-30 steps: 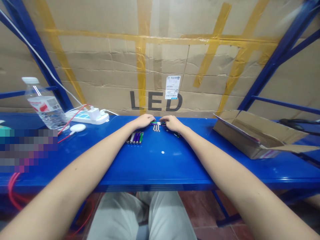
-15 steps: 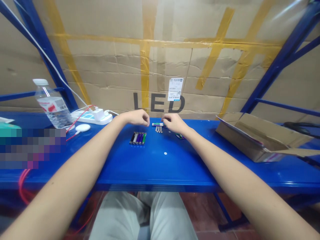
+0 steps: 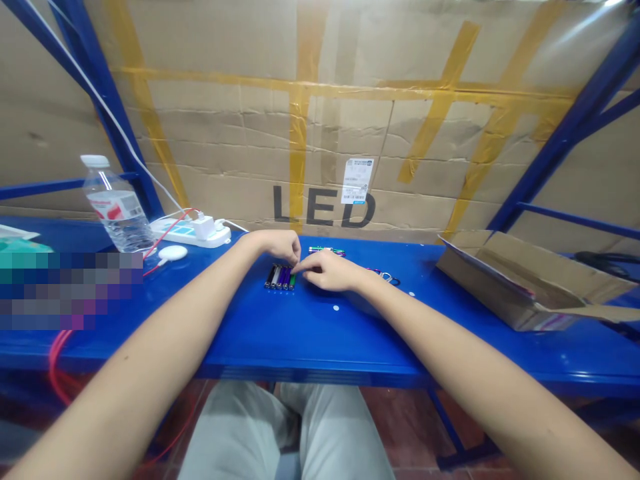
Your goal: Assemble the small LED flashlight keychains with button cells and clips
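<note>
We have both hands close together at the row of tubes [image 3: 279, 277], which lies on the blue bench [image 3: 310, 343] in front of us, a little left of centre. The tubes lie side by side, pointing away from us: a dark one on the left, then a pale one, then purple ones, with the green tube [image 3: 293, 281] on the right end.

Our left hand [image 3: 281, 245] comes in over the far end of the row, its fingers half curled and bent down beside the green tube; we cannot tell whether they pinch anything. Our right hand [image 3: 327, 270] is partly open on the other side, index finger stretched to the green tube and thumb just below it. The fingertips of the two hands nearly meet, and we cannot tell whether the right one grips the tube or only touches it.

Beyond our right hand lies a shiny green and silver piece [image 3: 326, 251], and to the right of its wrist we see a dark ring [image 3: 395, 281], partly hidden. A white dot [image 3: 336, 308] sits on the bench nearer to us.

Farther right stands an open carton [image 3: 505, 287]. On the left are a bottle [image 3: 120, 210], a power strip [image 3: 193, 232] and a white disc [image 3: 173, 253]. Behind everything rises taped cardboard [image 3: 225, 147] marked LED.
</note>
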{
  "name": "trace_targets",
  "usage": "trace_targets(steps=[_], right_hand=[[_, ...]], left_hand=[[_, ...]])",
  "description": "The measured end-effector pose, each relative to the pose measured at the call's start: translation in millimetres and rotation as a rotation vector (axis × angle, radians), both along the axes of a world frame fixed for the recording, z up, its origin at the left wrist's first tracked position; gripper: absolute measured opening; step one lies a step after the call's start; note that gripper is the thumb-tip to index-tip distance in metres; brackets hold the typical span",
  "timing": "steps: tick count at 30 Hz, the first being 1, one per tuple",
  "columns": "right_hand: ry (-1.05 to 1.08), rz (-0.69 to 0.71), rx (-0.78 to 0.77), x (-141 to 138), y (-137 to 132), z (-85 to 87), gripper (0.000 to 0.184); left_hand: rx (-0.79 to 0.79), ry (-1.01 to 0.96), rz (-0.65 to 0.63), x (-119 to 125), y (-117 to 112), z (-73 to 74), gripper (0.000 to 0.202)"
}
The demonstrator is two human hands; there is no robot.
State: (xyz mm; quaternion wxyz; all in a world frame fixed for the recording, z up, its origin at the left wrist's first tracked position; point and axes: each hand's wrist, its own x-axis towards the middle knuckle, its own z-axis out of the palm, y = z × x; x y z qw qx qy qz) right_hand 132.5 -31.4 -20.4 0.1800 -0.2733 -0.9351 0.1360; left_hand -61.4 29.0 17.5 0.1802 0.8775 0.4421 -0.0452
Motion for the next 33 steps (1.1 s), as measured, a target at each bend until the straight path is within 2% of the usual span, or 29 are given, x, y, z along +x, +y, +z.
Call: trace_targets(steps=[8, 13, 17, 21, 23, 27, 30, 33], right_hand=[[-0.044, 0.014, 0.016, -2, 2, -2.5, 0.04], [-0.193, -0.066, 0.007, 1, -6, 11.7, 0.021], [-0.416, -0.184, -0.19, 14, -13, 29.6, 0.008], [-0.556, -0.298, -0.446, 35, -15, 39.5, 0.018], [-0.574, -0.358, -0.494, 45, -15, 41.4, 0.023], [-0.593, -0.487, -0.486, 57, -13, 41.8, 0.033], [-0.587, -0.531, -0.473, 56, -13, 39.9, 0.027], [-0.571, -0.524, -0.425, 50, -15, 37.6, 0.017]], left_hand=[[0.007, -0.026, 0.008, 5, 0, -3.3, 0.023], [0.011, -0.079, -0.001, 10, -1, -8.1, 0.023], [-0.04, -0.112, -0.043, 17, -7, -8.1, 0.023], [-0.098, -0.203, -0.113, 25, -14, -4.1, 0.023], [-0.057, -0.248, -0.113, 27, -16, -3.1, 0.023], [0.108, -0.298, -0.035, 30, -13, -8.6, 0.021], [0.193, -0.276, -0.032, 32, -10, -17.6, 0.023], [0.243, -0.266, -0.115, 36, -9, -25.5, 0.029]])
